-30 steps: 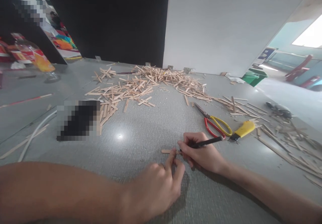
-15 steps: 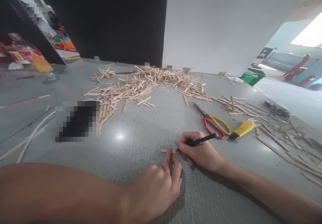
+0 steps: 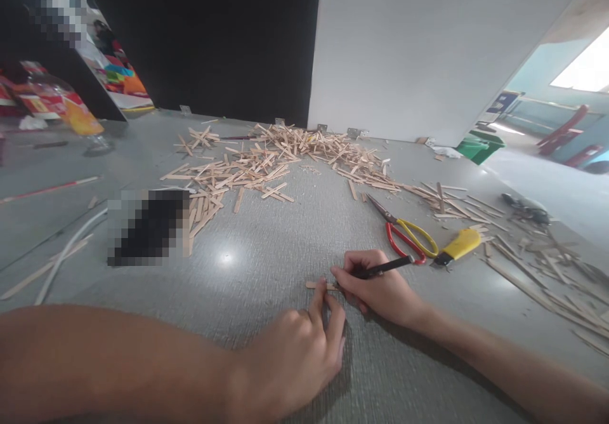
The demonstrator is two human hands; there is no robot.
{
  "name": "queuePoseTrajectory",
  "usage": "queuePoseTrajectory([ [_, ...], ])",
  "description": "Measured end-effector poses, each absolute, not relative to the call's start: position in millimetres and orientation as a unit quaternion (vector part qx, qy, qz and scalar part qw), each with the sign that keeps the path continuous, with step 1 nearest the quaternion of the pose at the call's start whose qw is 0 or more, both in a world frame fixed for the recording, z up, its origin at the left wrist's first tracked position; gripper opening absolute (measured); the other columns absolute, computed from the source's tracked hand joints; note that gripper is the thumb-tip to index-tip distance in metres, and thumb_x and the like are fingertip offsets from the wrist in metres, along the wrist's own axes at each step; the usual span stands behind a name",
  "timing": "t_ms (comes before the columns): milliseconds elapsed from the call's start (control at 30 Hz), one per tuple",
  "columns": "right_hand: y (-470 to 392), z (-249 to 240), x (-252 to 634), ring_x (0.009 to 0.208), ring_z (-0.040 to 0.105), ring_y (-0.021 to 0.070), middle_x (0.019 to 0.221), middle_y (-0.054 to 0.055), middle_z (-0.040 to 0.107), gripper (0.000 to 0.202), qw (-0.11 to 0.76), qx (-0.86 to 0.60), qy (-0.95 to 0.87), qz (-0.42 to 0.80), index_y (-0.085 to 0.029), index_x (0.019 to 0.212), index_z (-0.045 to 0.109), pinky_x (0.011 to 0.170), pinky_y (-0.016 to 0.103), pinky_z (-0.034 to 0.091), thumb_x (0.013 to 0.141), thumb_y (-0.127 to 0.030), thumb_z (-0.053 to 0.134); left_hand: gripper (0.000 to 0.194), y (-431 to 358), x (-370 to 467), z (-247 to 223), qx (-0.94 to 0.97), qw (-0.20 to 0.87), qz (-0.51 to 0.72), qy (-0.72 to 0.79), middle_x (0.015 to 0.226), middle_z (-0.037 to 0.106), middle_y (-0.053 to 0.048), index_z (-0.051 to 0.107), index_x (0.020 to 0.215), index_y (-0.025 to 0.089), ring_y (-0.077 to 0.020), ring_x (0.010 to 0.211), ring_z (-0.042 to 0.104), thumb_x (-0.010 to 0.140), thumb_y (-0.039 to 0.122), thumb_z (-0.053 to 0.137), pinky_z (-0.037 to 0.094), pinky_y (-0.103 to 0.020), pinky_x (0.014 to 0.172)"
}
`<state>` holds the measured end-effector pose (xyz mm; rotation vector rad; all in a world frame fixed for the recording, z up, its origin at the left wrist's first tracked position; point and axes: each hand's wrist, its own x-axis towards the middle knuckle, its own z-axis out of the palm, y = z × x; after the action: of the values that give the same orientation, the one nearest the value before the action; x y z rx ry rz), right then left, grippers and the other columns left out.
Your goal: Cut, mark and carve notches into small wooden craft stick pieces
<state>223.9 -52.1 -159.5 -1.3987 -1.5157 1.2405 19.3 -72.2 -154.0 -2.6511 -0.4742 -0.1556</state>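
Observation:
A small flat craft stick (image 3: 312, 285) lies on the grey table. My left hand (image 3: 299, 354), fingers bent, pins the stick down with its fingertips. In my right hand (image 3: 375, 287) is a black pen (image 3: 391, 266), gripped between thumb and fingers and slanting up to the right. The pen's tip is down at the stick's right end, though my fingers hide the exact contact. Beyond my right hand are scissors (image 3: 402, 230) with one red and one yellow handle, and beside them a yellow utility knife (image 3: 458, 247).
A loose heap of craft sticks (image 3: 266, 157) spreads across the back. Thin wood strips (image 3: 528, 271) lie at right. At left are a blurred-out dark object (image 3: 150, 230), a white cable (image 3: 66, 246), a red pencil (image 3: 52, 189) and a bottle (image 3: 78, 113). A black and white panel (image 3: 380, 49) stands behind.
The view has shifted very slightly. Both hands stay almost in place, with the pen still at the craft stick.

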Motion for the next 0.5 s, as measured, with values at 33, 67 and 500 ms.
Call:
queuePoseTrajectory([
  [33,-52.1,-160.0,224.1,0.033,0.044,0.0071,0.045,-0.007,0.052,0.041,0.360,-0.542,-0.589,0.480,-0.023,0.062,0.047,0.033,0.018,0.029,0.095,-0.040,0.065,0.045,-72.2,19.3,-153.9,-0.959,0.220,-0.055,-0.173,0.122,0.071,-0.034,0.069,0.125,-0.004,-0.0257,0.066,0.075,0.093,0.025,0.059,0.048,-0.028,0.041],
  [67,-52.2,-160.4,224.4,0.034,0.044,0.0071,0.045,-0.007,0.052,0.041,0.360,-0.541,-0.591,0.478,-0.023,0.062,0.047,0.034,0.018,0.029,0.095,-0.040,0.065,0.045,-72.2,19.4,-153.6,-0.958,0.219,-0.055,-0.174,0.122,0.070,-0.034,0.069,0.126,-0.004,-0.0256,0.066,0.075,0.093,0.026,0.059,0.048,-0.027,0.041],
  [500,-52.2,-159.1,225.2,0.034,0.044,0.0076,0.044,-0.007,0.050,0.038,0.351,-0.550,-0.606,0.456,-0.023,0.061,0.047,0.034,0.019,0.028,0.093,-0.034,0.063,0.047,-73.1,20.1,-148.4,-0.957,0.218,-0.065,-0.178,0.118,0.072,-0.035,0.070,0.123,-0.004,-0.0238,0.057,0.073,0.089,0.028,0.067,0.048,-0.027,0.039],
])
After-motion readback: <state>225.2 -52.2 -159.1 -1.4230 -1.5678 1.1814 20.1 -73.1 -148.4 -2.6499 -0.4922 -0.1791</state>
